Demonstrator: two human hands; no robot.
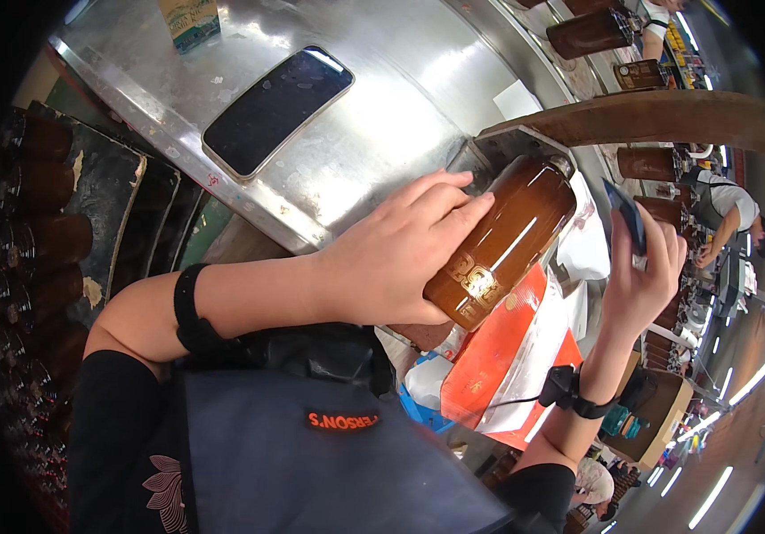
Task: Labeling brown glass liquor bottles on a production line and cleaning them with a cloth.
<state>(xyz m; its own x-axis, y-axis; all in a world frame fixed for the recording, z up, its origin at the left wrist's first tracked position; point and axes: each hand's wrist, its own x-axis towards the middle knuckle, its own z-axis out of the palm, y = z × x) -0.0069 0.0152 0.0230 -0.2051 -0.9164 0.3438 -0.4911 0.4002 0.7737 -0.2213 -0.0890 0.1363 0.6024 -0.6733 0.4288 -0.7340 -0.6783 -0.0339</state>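
My left hand (391,254) is wrapped round a glossy brown bottle (520,222) with gold print on its side. The bottle lies tilted, its narrower end pointing up and to the right beside a metal bracket (525,141). Some of my fingers lie along its upper side, and the palm side of the hand is hidden. To the right of the bottle, my right hand (645,271) is raised. Between its fingers it pinches a thin, dark blue flat piece (624,216), apart from the bottle.
A phone (277,111) and a small green and yellow box (191,22) lie on the metal table (373,53). An orange and white carton (493,365) sits below the bottle. Brown bottles (48,236) are stacked at left; others (591,34) line the far right, near co-workers (725,209).
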